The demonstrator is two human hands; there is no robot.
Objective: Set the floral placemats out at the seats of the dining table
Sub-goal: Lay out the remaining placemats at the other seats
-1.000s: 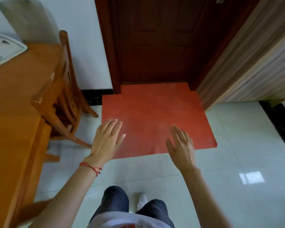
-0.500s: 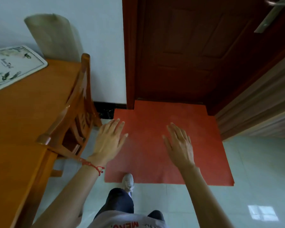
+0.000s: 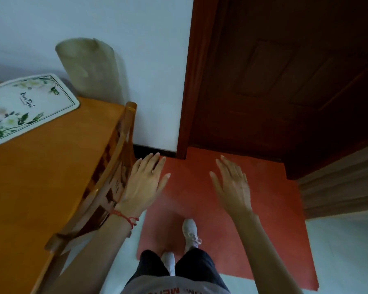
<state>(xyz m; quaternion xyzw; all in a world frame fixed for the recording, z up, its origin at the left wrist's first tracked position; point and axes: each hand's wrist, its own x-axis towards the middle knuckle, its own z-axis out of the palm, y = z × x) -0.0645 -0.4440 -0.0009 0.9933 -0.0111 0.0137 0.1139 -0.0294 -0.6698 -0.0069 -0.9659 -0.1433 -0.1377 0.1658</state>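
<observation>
Both hands are empty and held out in front of the body: the left hand has its grip spread flat, fingers loosely together, hovering just beside the top rail of the wooden chair, and the right hand is likewise spread and pinching nothing, out over the red doormat. The only floral placemat in view lies flat on the table, at the far corner near the wall, well apart from both hands. Its long axis runs aslant, from the near-left toward the far-right where a rolled sheet stands in the corner, so the mat sits skewed to the table's edges; its script lettering reads along the short way, pointing roughly toward the wall. From here the likeliest trouble is that this mat stays crooked at its seat unless it is squared to the edge. No other mats can be seen, so how many seats remain is unclear. The person stands on the doormat with the chair pushed in close on the left; a careless turn could knock a hip or wrist against the chair back, and the loose doormat could slide on the smooth tile floor.
</observation>
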